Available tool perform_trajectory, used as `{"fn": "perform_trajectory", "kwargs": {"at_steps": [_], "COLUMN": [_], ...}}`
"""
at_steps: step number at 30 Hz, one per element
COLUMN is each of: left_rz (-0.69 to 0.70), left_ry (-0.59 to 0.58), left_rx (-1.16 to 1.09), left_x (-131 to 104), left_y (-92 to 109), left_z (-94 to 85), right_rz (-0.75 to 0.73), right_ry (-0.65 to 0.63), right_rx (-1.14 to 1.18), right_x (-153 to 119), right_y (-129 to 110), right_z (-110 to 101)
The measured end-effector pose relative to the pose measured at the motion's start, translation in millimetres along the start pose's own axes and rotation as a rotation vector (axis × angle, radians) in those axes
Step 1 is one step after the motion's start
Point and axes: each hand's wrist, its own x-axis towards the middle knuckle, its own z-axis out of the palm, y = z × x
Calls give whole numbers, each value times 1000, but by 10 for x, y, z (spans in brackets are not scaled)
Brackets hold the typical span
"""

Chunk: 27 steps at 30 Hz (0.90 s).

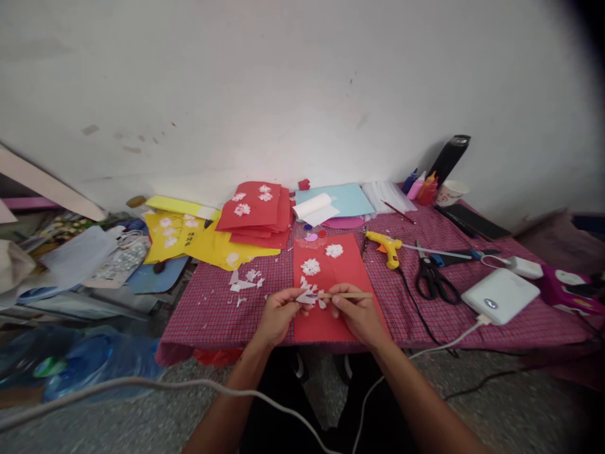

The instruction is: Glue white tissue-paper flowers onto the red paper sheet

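Note:
My left hand (283, 312) is closed, pinching a small piece of white paper (307, 297) between thumb and fingers. Closed round a thin wooden stick (354, 295), my right hand (357, 315) brings the stick's tip against the paper. Both hands are over a red paper sheet (340, 271) that lies at the table's front edge. On that sheet sit two white paper flowers, a lower one (311, 267) and an upper one (334, 251). More white bits lie under my fingers, partly hidden.
White paper scraps (241, 282) lie to the left, below stacked red sheets (253, 217) and yellow sheets (165, 236). On the right are a yellow glue gun (387, 246), black scissors (432, 280) and a white power box (501, 295). A white cable (198, 383) crosses in front.

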Motion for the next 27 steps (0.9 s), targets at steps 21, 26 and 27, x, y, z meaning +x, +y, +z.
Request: {"fn": "perform_trajectory", "kwargs": {"at_steps": [21,26,27], "left_rz": [8,6,3], "left_ry": [-61,-93,-100], "left_rx": [146,189,196], "left_x": [16,-3,-6], "left_y": [-103,-71,-63], "left_z": [-79,-60,-55], "right_rz": [3,-23,-26], "right_ry": [-79,-52,-47], "right_rx": [-119,-220,-209], "right_x": [15,22,21], "right_y": [63,48,56], "right_z": [-74,-61,-63]}}
